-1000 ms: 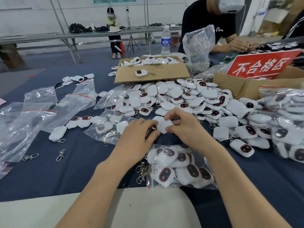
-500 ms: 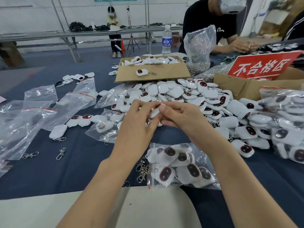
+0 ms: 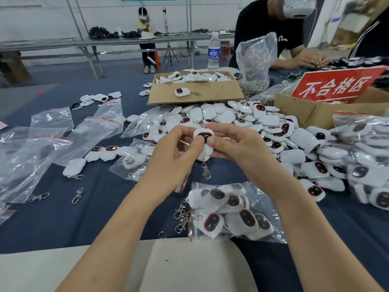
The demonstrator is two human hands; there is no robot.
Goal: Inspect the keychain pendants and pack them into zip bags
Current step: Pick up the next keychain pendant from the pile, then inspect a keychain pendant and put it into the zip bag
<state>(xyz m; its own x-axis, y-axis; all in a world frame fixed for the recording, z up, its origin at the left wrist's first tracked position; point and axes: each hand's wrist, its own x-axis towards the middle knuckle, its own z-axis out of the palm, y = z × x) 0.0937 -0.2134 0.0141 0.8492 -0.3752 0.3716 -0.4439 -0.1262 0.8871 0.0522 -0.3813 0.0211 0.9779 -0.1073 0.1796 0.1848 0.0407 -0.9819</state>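
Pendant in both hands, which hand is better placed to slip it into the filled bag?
Probably the left hand: the bag has its red-striped mouth on the left, just below that wrist.

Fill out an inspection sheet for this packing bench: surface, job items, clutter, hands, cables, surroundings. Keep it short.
Surface: dark blue cloth tabletop, with a pale board at the near edge.
Job's things: white plastic keychain pendant with a dark red-rimmed face, held above the table; heap of white pendants behind it; filled clear zip bag near the edge; empty clear zip bags at left.
Clutter: loose metal clasps; open cardboard box; red sign with white characters; clear water bottle.
Grippers: left hand and right hand both pinch the held pendant.
Cables: nothing seen.
Surroundings: person in black shirt working opposite; long grey tables behind.
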